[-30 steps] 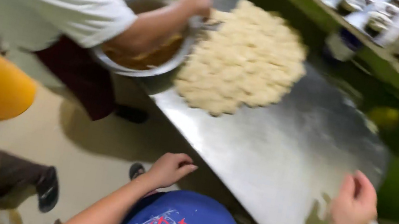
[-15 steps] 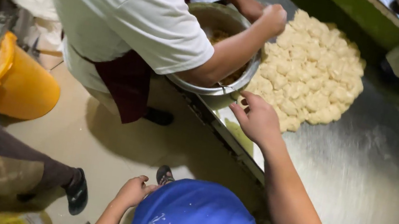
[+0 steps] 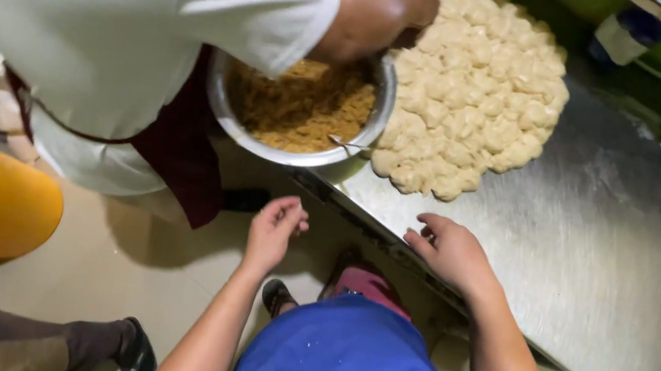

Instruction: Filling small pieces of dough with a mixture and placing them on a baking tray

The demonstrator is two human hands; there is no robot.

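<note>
While our right hand (image 3: 453, 253) rests empty on the steel worktop (image 3: 589, 247) edge near the pale dough-piece heap (image 3: 476, 89), our left hand (image 3: 274, 230) hangs empty, loosely curled; portioning appears pending, reaching forward.

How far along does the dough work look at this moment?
Done: a big heap of dough pieces lies on the steel table. In hand: a co-worker's arm reaches over a metal bowl of crumbly filling. The right hand rests on the table edge; the left hand hangs empty. Left: no piece looks filled.
</note>
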